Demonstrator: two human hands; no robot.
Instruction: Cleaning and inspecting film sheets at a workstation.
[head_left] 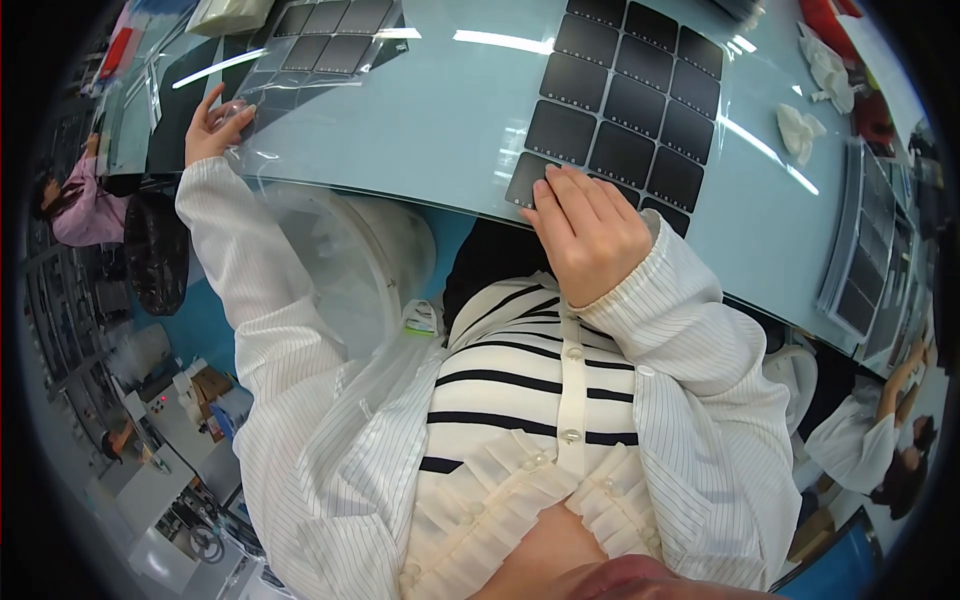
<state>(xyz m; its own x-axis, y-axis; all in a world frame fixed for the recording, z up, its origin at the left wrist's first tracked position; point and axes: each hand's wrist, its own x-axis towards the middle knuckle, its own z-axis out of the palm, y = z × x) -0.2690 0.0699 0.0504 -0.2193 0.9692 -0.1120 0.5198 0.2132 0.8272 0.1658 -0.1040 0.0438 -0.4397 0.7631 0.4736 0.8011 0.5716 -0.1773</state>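
My left hand (213, 128) is at the far left, over the table's near edge. Its thumb and fingers curl around a fold of clear plastic film (268, 112), which reaches the table and droops off its edge. My right hand (592, 225) bends over the near end of a grid of black rounded cards (633, 105). Its fingers are pressed close together on the near-left black card (527, 178), with the thumb by that card's lower edge. My palm and fingers hide parts of the neighbouring cards. Any grip underneath is hidden.
Another sheet of black cards (328, 52) lies under clear film at the back left. Crumpled white tissues (800, 133) are at the right, near a stack of card sheets (862, 250). A large whitish bin (395, 235) stands below the edge. Other people sit at both sides.
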